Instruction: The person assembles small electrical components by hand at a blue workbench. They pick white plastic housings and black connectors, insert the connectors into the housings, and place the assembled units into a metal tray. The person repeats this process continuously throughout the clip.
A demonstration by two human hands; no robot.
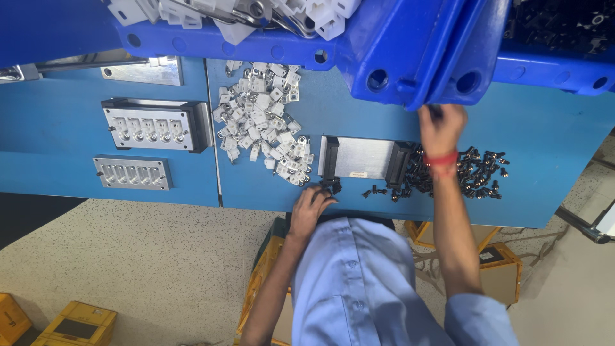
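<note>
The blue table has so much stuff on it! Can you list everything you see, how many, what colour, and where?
White plastic parts: a heap, white, middle of the blue table.
Small black parts: a scattered heap, black, right of the table.
Metal plate with black ends: one, silver, between the two heaps.
Metal fixtures: two with rows of sockets, silver, left side.
Blue bins: at least two, blue, along the top edge.
Yellow crates: several, yellow, on the floor.
Left hand: resting at the table's near edge by a few black parts.
Right hand: red wristband, reaching up to a blue bin.
</note>
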